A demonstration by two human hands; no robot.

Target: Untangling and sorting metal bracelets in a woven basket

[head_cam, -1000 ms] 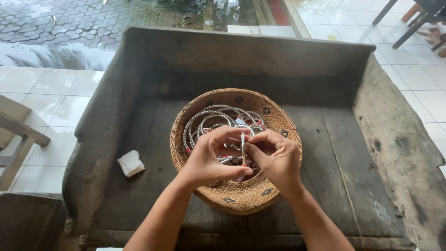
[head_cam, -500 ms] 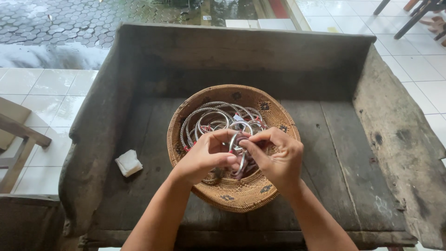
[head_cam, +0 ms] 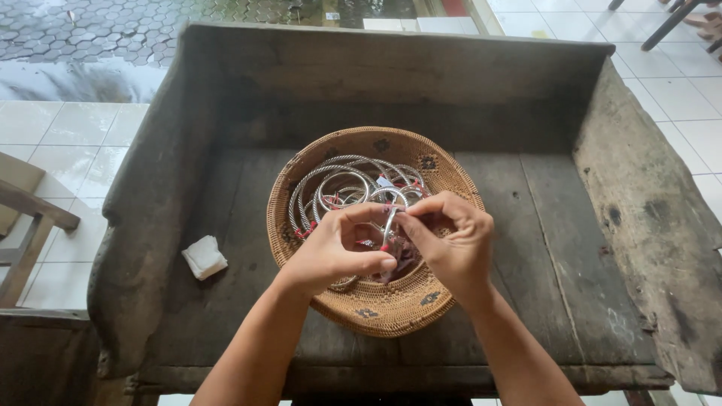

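Together over the near half of a round woven basket (head_cam: 391,308), left hand (head_cam: 331,252) and right hand (head_cam: 451,244), fingers (head_cam: 376,263) of both pinched on one small silver bangle (head_cam: 389,225) held upright between them. Just beyond, more silver bangles (head_cam: 338,188) heaped in the basket, set mid-worktop (head_cam: 541,248) on weathered dark wood with raised sides. Far left on the boards, a crumpled white tissue (head_cam: 204,257), well apart from the basket.

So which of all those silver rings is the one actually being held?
The small silver ring pinched between the fingertips of both hands, left hand and right hand. The other rings lie loose in the woven basket behind.
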